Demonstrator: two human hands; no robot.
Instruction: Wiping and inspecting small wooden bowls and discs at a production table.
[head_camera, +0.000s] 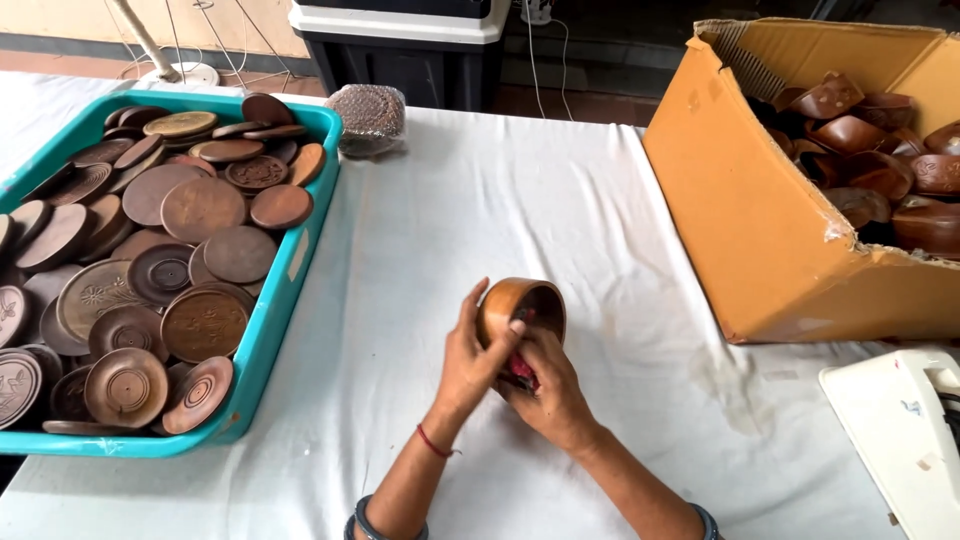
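Note:
My left hand (468, 355) grips a small round wooden bowl (522, 300) by its rim, above the white-covered table (480, 210). The bowl is tilted, its opening facing away from me. My right hand (548, 395) is closed under the bowl, pressing a small red piece (520, 370) against its lower side. Both hands meet at the bowl in the middle of the table, near its front.
A teal tray (290, 290) heaped with several round wooden lids fills the left. A cardboard box (740, 210) of wooden bowls lies open at the right. A clear bag of small brown bits (370, 115) sits at the back, a white device (895, 430) at the lower right.

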